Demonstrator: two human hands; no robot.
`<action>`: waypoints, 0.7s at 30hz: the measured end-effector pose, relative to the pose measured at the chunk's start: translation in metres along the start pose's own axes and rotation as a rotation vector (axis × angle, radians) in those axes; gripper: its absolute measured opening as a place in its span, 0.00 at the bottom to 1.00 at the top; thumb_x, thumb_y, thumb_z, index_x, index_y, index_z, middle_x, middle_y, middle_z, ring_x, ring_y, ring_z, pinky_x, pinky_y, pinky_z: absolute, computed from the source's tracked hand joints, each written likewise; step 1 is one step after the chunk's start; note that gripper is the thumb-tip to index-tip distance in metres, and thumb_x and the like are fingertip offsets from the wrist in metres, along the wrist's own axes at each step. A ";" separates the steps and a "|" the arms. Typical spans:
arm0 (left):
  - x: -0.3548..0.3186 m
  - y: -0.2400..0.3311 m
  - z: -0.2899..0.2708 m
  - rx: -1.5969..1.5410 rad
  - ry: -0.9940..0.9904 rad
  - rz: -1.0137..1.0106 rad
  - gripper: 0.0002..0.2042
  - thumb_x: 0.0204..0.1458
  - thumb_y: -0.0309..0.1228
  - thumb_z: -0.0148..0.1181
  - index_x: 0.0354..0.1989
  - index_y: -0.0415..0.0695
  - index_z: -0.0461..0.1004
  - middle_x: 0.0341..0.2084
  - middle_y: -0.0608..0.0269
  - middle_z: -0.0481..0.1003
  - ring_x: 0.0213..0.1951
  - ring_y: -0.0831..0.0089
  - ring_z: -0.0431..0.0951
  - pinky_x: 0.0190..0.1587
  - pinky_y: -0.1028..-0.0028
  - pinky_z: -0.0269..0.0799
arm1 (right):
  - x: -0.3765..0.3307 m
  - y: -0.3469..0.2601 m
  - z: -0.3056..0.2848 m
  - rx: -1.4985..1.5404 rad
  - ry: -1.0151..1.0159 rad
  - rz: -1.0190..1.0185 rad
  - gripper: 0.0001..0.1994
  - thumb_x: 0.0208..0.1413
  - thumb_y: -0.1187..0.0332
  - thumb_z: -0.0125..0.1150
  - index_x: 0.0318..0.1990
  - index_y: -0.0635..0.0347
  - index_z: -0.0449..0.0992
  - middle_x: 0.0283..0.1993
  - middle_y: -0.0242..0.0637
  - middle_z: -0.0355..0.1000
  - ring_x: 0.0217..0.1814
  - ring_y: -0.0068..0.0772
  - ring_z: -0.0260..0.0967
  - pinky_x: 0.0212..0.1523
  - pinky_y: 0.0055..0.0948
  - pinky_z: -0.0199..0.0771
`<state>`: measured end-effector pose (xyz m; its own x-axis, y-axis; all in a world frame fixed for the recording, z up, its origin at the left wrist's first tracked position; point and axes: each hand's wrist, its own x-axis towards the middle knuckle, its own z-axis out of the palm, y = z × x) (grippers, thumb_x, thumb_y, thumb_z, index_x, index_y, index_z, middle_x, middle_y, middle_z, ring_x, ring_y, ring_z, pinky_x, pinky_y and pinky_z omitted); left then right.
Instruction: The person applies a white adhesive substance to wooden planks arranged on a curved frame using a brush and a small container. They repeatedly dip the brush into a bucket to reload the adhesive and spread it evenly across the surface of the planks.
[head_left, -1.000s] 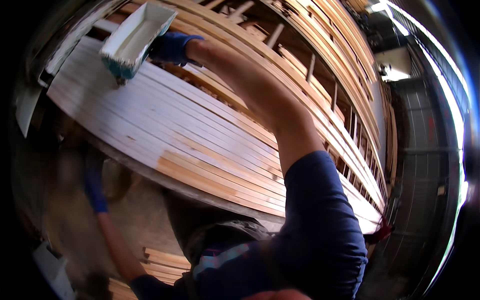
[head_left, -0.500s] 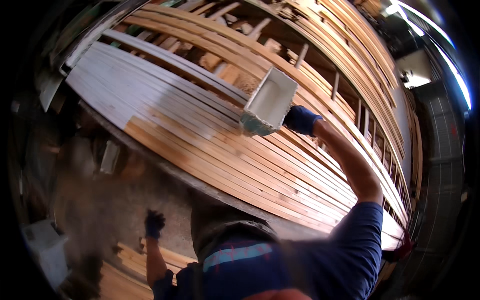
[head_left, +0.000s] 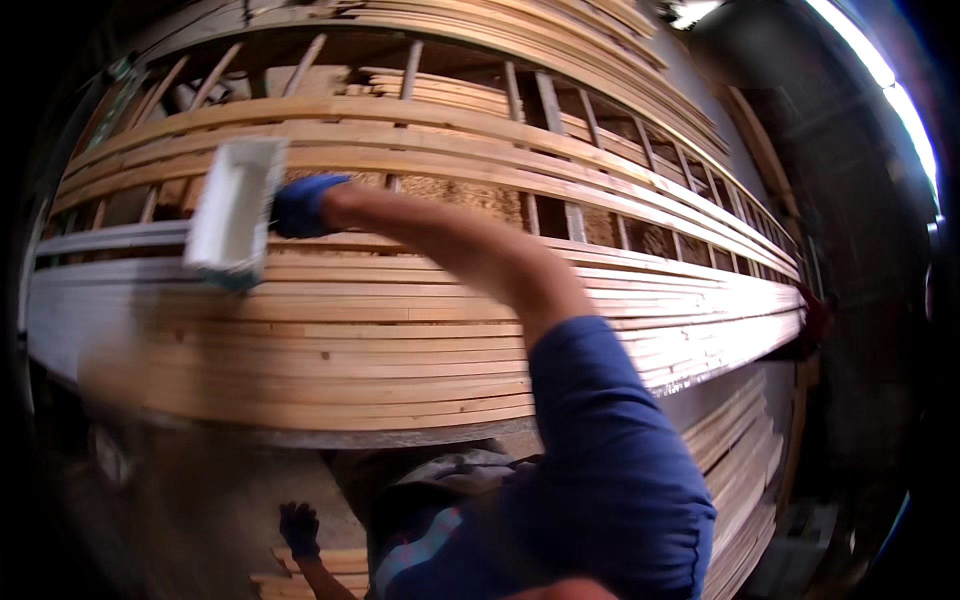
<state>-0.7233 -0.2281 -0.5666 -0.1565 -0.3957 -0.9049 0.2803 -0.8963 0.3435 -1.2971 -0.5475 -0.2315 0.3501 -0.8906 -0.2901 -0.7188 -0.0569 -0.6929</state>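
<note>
- Stacked wooden slats [head_left: 420, 340] fill the bench in front of me, laid side by side in long rows, with a rough timber frame [head_left: 520, 130] of rails and uprights rising behind them in a dim workshop.
- My right hand [head_left: 300, 205], in a blue glove, is closed around the edge of a white rectangular tray [head_left: 235, 215]; half a second ago that tray was over the middle of the slats, further to my right, and now I have swung it back to the left end.
- A second ago it was also out at the left, so the tray has gone across and returned, which reads to me as repeated passes along the boards rather than a single one.
- Slats at the left end look pale, whitish, while the rest are bare warm wood.
- My left hand [head_left: 298, 528], also gloved in blue, hangs low beside my body near a loose bundle of slats [head_left: 300, 570] on the floor; it holds nothing I can see, fingers loosely curled.
- Frame uprights stand close behind the tray, leaving little room for it.
</note>
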 end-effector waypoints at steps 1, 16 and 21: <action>-0.003 -0.025 0.009 -0.045 -0.079 0.003 0.30 0.60 0.57 0.46 0.62 0.48 0.63 0.39 0.55 0.77 0.30 0.64 0.75 0.26 0.67 0.67 | -0.040 0.035 -0.002 -0.337 0.125 -0.114 0.17 0.63 0.57 0.51 0.54 0.52 0.74 0.49 0.41 0.76 0.48 0.38 0.72 0.51 0.35 0.72; -0.130 -0.311 0.152 0.201 0.178 0.040 0.19 0.61 0.51 0.50 0.50 0.49 0.70 0.34 0.58 0.79 0.26 0.69 0.76 0.26 0.72 0.68 | -0.388 0.146 -0.024 -0.407 0.036 0.188 0.15 0.59 0.56 0.55 0.44 0.56 0.79 0.37 0.42 0.77 0.34 0.31 0.69 0.40 0.35 0.74; -0.160 -0.404 0.180 0.195 0.160 -0.098 0.16 0.61 0.54 0.44 0.43 0.59 0.72 0.34 0.60 0.78 0.26 0.62 0.73 0.22 0.70 0.65 | -0.418 0.201 -0.018 -0.162 0.123 0.231 0.14 0.53 0.55 0.61 0.42 0.51 0.80 0.37 0.40 0.77 0.37 0.37 0.73 0.40 0.36 0.73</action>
<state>-0.9820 0.1614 -0.5156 -0.0181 -0.2827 -0.9590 0.0810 -0.9565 0.2804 -1.5985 -0.1945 -0.2373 0.0981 -0.9357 -0.3390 -0.8606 0.0913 -0.5011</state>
